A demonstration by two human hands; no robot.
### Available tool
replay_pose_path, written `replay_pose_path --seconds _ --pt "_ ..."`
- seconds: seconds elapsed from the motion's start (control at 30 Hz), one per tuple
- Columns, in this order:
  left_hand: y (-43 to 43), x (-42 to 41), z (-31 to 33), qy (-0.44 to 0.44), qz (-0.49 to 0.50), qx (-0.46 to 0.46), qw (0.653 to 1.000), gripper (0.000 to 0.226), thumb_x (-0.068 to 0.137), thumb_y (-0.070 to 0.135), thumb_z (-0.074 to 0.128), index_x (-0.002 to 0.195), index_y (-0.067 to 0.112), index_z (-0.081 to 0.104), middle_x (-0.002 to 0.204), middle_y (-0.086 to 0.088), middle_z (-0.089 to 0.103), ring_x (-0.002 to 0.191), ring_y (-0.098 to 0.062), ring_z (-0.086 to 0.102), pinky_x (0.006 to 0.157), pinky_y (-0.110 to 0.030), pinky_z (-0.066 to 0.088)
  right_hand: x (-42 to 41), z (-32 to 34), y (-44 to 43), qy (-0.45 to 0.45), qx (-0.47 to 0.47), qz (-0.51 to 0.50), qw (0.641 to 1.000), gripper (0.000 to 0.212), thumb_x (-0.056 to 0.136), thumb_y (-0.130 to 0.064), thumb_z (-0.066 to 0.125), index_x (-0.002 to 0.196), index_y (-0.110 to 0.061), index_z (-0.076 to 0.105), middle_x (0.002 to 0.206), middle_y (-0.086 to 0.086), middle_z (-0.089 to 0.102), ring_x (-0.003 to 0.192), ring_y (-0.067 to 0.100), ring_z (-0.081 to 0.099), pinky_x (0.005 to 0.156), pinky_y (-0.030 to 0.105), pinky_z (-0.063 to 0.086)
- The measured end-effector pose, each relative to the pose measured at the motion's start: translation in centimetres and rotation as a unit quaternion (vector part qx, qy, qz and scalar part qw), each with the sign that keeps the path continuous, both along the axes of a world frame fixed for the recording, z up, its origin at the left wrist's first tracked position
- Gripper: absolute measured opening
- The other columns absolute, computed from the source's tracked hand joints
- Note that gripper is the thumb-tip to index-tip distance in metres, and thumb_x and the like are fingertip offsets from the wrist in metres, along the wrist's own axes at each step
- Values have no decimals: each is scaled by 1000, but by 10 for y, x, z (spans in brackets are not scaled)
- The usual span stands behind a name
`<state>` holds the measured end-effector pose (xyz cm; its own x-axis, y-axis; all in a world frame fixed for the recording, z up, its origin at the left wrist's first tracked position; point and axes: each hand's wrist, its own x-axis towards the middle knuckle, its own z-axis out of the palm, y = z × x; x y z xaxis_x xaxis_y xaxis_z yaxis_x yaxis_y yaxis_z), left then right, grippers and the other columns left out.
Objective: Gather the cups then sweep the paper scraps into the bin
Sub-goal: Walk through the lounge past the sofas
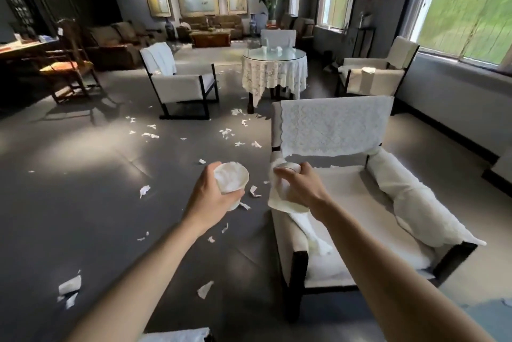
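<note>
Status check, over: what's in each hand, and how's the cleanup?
Left hand grips paper-stuffed white cup. Right hand grips second cup by the armchair. Paper scraps litter floor; no bin in view.

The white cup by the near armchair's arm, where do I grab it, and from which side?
Take the white cup by its side wall just under the rim, coming from the seat side, as the right hand does. It sits roughly mouth up, so the round wall is free for curled fingers. The left hand is taken, holding the scrap-filled cup.
</note>
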<state>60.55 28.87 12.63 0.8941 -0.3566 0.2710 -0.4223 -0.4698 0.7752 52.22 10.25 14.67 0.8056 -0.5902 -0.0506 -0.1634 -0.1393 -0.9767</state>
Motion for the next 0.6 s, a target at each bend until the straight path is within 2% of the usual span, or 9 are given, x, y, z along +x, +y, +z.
replay_pose_path --seconds 0.1,0.2,0.3,0.4,0.43,0.5,0.6 --pt "-12 51 -7 11 17 6 1000 73 73 28 78 132 15 38 126 -4 49 109 -16 45 84 -22 33 63 -8 -5 -3 -9 19 1000 28 79 -34 71 91 -17 52 86 -1 60 75 11 59 66 27 47" --pt "-38 103 -9 21 15 14 1000 72 74 29 77 133 15 37 127 -4 49 107 -14 45 82 -22 33 120 -15 -22 13 -3 42 999 41 78 -36 70 106 -12 52 99 4 62 91 20 62 84 38 51" --pt "-66 156 5 19 22 9 1000 74 75 28 77 135 15 36 129 -5 48 112 -17 45 86 -24 36 179 -7 -52 16 -27 58 998 41 80 -34 69 107 -7 54 97 5 62 88 21 62 81 37 51" --pt "-79 207 26 17 40 1 999 73 76 28 75 135 18 34 129 -2 47 108 -13 43 78 -17 37 234 14 -74 -14 -62 66 996 35 80 -31 71 102 -13 50 90 -1 59 79 16 59 74 33 51" --pt "-81 225 32 21 48 3 999 73 76 29 75 136 18 33 130 -2 46 110 -13 43 77 -16 37 252 21 -79 -22 -77 73 994 36 79 -31 72 103 -15 49 90 -2 58 81 17 60 75 35 53" --pt "-84 262 38 27 65 -1 998 74 77 28 74 137 18 32 131 -1 45 114 -15 43 84 -20 36 288 30 -91 -26 -90 98 991 43 79 -29 74 111 -15 50 98 3 59 89 23 62 80 38 54" --pt "-95 317 38 38 87 -9 995 74 78 26 74 138 16 31 131 -1 43 110 -11 40 87 -22 33 343 30 -111 -31 -65 120 990 56 78 -21 77 124 -13 47 110 10 58 98 28 61 87 40 52"
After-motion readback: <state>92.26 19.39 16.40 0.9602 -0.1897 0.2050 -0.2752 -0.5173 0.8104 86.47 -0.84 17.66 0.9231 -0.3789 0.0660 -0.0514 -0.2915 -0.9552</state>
